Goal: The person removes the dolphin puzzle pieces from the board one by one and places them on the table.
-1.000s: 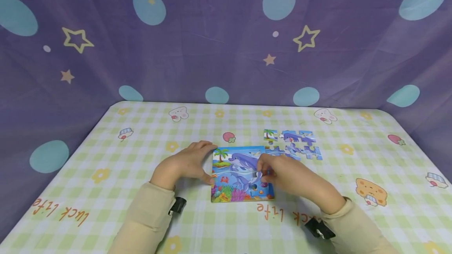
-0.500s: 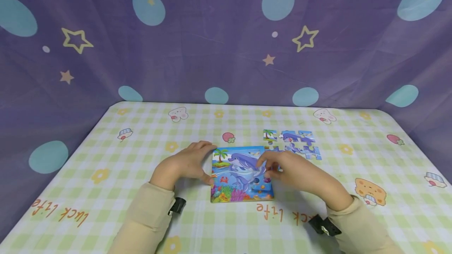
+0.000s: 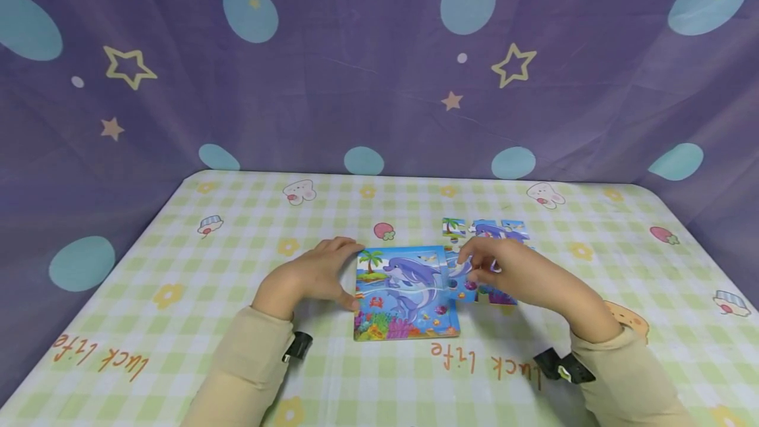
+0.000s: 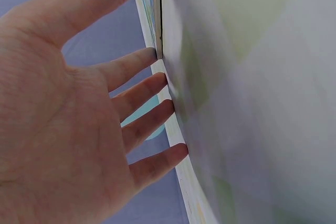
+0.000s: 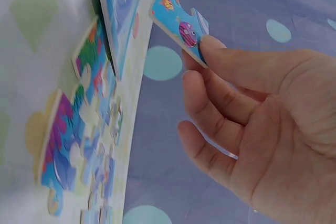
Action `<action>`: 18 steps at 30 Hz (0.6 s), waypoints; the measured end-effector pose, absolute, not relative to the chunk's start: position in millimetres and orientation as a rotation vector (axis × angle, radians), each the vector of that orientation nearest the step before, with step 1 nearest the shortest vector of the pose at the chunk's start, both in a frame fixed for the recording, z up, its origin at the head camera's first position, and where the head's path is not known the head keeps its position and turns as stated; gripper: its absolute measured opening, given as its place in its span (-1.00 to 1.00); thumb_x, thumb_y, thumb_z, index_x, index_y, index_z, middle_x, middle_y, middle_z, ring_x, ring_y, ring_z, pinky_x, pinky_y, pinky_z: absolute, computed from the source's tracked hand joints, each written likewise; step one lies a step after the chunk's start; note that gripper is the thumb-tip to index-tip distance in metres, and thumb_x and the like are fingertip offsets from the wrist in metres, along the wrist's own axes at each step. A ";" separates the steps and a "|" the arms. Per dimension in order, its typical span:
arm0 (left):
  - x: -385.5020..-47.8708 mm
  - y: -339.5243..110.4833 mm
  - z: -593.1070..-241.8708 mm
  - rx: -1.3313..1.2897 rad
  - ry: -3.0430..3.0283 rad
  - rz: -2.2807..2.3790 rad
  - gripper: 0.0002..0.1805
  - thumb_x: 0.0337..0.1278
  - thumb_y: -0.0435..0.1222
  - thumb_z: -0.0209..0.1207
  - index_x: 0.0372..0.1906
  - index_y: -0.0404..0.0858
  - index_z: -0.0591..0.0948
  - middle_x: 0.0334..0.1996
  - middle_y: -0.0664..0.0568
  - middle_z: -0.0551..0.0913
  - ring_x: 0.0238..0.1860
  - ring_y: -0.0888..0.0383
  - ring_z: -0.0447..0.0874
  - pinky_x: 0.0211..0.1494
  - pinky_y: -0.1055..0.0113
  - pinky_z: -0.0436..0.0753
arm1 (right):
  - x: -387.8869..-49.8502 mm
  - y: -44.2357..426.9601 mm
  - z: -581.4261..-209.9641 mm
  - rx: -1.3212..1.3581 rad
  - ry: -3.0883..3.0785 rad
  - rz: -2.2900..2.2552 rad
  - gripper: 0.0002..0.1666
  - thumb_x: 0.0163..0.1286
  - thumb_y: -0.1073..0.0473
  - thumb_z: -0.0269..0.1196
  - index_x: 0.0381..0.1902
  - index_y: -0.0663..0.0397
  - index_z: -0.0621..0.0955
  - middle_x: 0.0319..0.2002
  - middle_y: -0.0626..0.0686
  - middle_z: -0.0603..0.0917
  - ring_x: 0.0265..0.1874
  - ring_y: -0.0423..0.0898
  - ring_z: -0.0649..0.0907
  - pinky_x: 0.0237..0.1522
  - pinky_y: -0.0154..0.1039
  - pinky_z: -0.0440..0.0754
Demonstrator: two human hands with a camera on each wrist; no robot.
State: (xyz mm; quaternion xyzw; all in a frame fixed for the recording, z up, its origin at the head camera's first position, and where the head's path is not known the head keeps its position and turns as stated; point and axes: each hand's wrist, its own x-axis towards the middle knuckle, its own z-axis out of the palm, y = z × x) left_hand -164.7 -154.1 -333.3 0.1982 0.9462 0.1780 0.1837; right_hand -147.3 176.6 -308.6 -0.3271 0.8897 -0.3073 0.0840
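A puzzle board (image 3: pixel 398 292) with a dolphin picture lies flat on the checked cloth. My left hand (image 3: pixel 314 275) rests at its left side, thumb and index finger touching the edge. In the left wrist view the other fingers (image 4: pixel 152 163) of that hand are spread fairly straight against the cloth. My right hand (image 3: pixel 522 275) is raised over the board's right side, pinching a blue puzzle piece (image 5: pixel 176 14) with a purple fish on it between thumb and index finger. The piece is tilted and apart from the board in the right wrist view.
Several loose puzzle pieces (image 5: pixel 63 140) lie right of the board, partly hidden under my right hand in the head view. A palm-tree piece (image 3: pixel 453 227) is at their far left. A purple patterned curtain (image 3: pixel 379 71) stands behind the table.
My right hand has lifted the puzzle piece off the board's lower right area and moved it to the right. The board's lower right picture now shows. My left hand has stayed put.
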 end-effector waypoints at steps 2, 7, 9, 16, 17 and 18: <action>-164.7 -154.1 -333.2 0.559 2.668 0.504 0.13 -0.21 0.01 0.55 0.50 -0.23 0.24 0.47 -0.11 0.20 0.47 -0.15 0.09 0.45 -0.14 0.22 | -148.9 180.5 -307.1 -0.981 2.668 -0.903 -0.80 0.35 0.35 0.30 -0.10 0.07 0.59 -0.40 -0.19 0.64 -0.38 -0.24 0.61 -0.28 -0.25 0.61; -164.6 -154.0 -333.4 0.551 2.666 0.504 0.13 -0.19 0.01 0.55 0.51 -0.22 0.23 0.48 -0.11 0.19 0.48 -0.14 0.08 0.46 -0.12 0.21 | -151.7 190.0 -304.3 -0.935 2.674 -0.893 -0.81 0.34 0.36 0.31 -0.12 0.09 0.60 -0.41 -0.18 0.65 -0.39 -0.19 0.62 -0.31 -0.24 0.61; -164.6 -153.7 -333.5 0.549 2.667 0.502 0.13 -0.19 0.00 0.55 0.51 -0.22 0.23 0.48 -0.10 0.19 0.48 -0.13 0.08 0.46 -0.11 0.20 | -152.7 193.9 -303.5 -0.910 2.672 -0.891 -0.81 0.34 0.36 0.30 -0.13 0.08 0.59 -0.41 -0.18 0.65 -0.40 -0.16 0.63 -0.32 -0.24 0.60; -164.9 -152.9 -333.7 0.543 2.670 0.504 0.13 -0.19 -0.01 0.55 0.51 -0.21 0.23 0.48 -0.10 0.19 0.49 -0.12 0.07 0.47 -0.10 0.20 | -155.6 205.3 -302.5 -0.873 2.718 -0.857 -0.82 0.34 0.35 0.31 -0.13 0.11 0.59 -0.41 -0.18 0.67 -0.38 -0.17 0.62 -0.28 -0.22 0.60; -165.1 -153.0 -333.8 0.541 2.670 0.503 0.13 -0.19 -0.01 0.55 0.51 -0.21 0.23 0.48 -0.10 0.18 0.49 -0.13 0.07 0.46 -0.10 0.20 | -156.1 206.5 -302.5 -0.869 2.723 -0.851 -0.82 0.34 0.35 0.31 -0.13 0.11 0.59 -0.41 -0.18 0.67 -0.38 -0.16 0.63 -0.27 -0.21 0.60; -165.2 -153.1 -333.7 0.542 2.670 0.503 0.13 -0.19 -0.01 0.55 0.51 -0.21 0.23 0.48 -0.10 0.18 0.49 -0.13 0.07 0.46 -0.11 0.20 | -156.5 207.6 -302.4 -0.864 2.726 -0.850 -0.82 0.34 0.35 0.31 -0.13 0.10 0.59 -0.40 -0.18 0.67 -0.37 -0.15 0.63 -0.27 -0.20 0.61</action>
